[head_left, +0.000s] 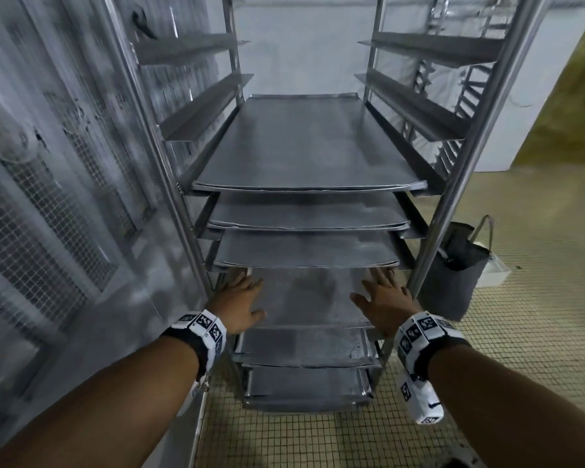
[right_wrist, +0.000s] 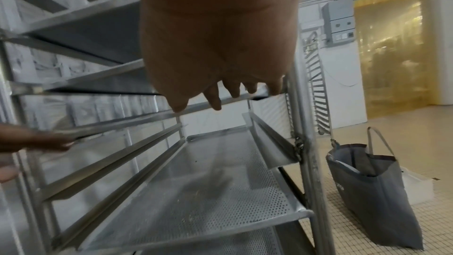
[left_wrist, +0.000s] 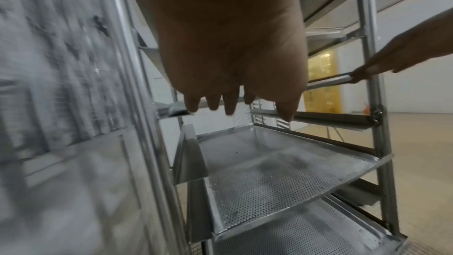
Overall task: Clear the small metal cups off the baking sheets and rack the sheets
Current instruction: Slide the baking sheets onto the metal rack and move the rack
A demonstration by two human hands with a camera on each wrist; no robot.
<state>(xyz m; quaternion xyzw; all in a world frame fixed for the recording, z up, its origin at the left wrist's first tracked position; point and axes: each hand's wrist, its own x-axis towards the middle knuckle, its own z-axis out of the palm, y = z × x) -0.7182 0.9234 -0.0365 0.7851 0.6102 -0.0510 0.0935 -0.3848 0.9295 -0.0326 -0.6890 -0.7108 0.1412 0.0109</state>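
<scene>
Silver-grey perforated baking sheets (head_left: 304, 298) in a steel rack (head_left: 453, 204), dark grey bag (head_left: 453, 275), beige tiled floor (head_left: 520, 332).

No words or numbers can be read anywhere. The white wristbands (head_left: 206, 327) bear only square black-and-white code patterns. A small dark swoosh mark sits on the right band's hanging end (head_left: 424, 408).
</scene>
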